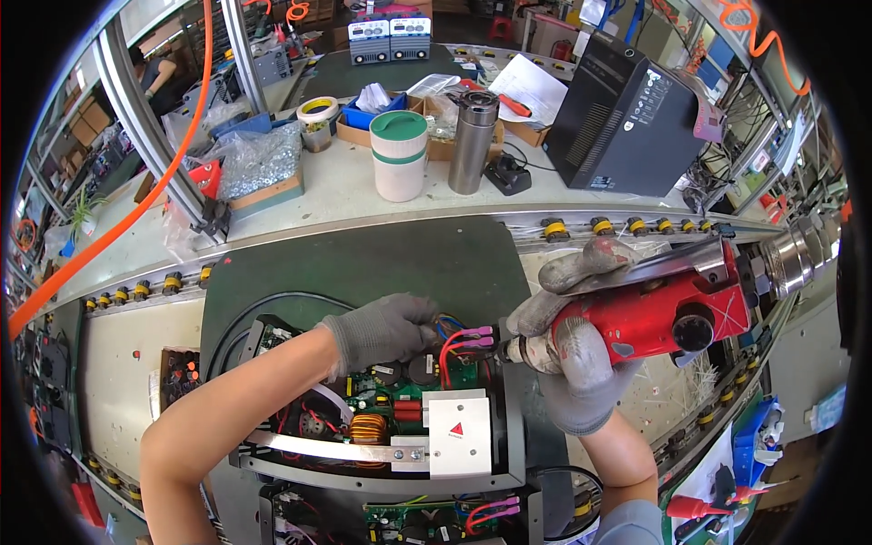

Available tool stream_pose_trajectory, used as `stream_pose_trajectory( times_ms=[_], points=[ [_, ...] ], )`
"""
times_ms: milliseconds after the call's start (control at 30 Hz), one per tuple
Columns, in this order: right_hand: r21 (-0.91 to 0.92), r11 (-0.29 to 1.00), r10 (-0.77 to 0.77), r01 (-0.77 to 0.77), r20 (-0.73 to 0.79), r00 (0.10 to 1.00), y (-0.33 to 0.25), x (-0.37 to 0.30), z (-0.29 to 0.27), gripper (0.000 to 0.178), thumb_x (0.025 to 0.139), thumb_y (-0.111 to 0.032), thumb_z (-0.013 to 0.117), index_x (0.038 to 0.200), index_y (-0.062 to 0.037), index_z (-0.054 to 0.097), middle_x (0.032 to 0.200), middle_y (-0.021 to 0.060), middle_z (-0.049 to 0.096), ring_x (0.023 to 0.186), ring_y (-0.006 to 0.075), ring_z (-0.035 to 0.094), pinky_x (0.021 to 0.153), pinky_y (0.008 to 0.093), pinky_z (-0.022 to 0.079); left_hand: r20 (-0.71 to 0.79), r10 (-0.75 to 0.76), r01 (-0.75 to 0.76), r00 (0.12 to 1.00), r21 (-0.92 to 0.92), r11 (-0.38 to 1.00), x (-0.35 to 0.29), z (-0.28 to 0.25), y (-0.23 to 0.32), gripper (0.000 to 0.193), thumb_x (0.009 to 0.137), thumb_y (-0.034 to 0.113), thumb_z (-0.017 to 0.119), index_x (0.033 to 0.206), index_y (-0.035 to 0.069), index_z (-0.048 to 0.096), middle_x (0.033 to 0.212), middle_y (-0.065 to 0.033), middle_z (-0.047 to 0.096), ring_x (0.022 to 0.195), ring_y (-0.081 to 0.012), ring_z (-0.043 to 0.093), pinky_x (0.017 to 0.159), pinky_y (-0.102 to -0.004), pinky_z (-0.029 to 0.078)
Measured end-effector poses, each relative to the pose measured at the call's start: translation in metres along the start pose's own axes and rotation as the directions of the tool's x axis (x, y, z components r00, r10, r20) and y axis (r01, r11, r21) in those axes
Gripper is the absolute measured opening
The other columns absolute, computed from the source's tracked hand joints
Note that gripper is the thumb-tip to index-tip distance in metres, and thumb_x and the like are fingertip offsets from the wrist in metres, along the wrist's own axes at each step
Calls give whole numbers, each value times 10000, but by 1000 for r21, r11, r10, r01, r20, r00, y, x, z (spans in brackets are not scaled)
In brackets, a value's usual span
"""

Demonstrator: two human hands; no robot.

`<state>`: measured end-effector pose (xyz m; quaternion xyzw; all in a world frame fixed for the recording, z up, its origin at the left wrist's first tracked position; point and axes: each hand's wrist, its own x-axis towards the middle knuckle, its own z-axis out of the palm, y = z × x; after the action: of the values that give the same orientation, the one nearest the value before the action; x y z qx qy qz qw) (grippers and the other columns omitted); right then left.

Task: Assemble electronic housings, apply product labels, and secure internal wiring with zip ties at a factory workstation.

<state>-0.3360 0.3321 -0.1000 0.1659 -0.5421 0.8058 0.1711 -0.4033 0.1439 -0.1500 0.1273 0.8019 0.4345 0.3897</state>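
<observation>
red tool is nearest the camera, right hand with fingers clamped round it, narrow end aimed left at the right side of the open electronics unit, which sits on the green mat under the left forearm. left hand has fingers bunched together beside the coloured wires, can't tell if they pinch any. my call: hold the tool steady and square, route the purple-sleeved terminals clear of its tip, and don't press on the parts below.
</observation>
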Motion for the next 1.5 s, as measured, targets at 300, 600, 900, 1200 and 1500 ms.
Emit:
stream_pose_trajectory(
  times_ms=[300,600,900,1200,1500],
  points=[
    [-133,990,47,-35,88,995,4,-3,-4,621,767,-129,627,1287,-47,297,998,147,547,673,211,580,532,306,478,4,20,-20,1000,-23,1000,-8,0,6,116,886,98,522,963,22,564,819,-22,600,739,-67,537,649,-239,474],
    [-135,990,-26,39,95,995,3,11,18,574,746,23,610,1257,-10,352,1043,163,557,764,189,591,615,298,503,-27,18,-23,999,-196,980,-18,5,13,159,867,106,549,1001,38,599,743,-17,612,593,-63,548,522,-231,467],
    [-422,893,-46,157,262,964,10,13,14,510,748,35,627,1210,6,414,1039,123,574,800,140,582,704,278,489,-94,-34,13,995,-219,976,-9,12,2,171,853,112,534,976,9,591,649,-50,590,465,-88,529,365,-235,403],
    [-352,936,75,-14,162,984,10,13,11,513,741,20,627,1208,9,416,1029,114,573,832,138,582,733,285,485,-140,-2,-18,990,-144,989,-8,16,-7,191,863,146,526,964,2,601,634,-43,574,439,-83,488,356,-234,378],
    [-327,935,-36,137,296,955,9,16,16,563,742,11,631,1238,-9,365,1066,119,549,906,146,561,748,280,470,-134,132,-153,982,-165,974,-8,10,-15,166,861,159,569,956,35,627,635,-39,598,460,-75,514,390,-229,403]
  ],
)
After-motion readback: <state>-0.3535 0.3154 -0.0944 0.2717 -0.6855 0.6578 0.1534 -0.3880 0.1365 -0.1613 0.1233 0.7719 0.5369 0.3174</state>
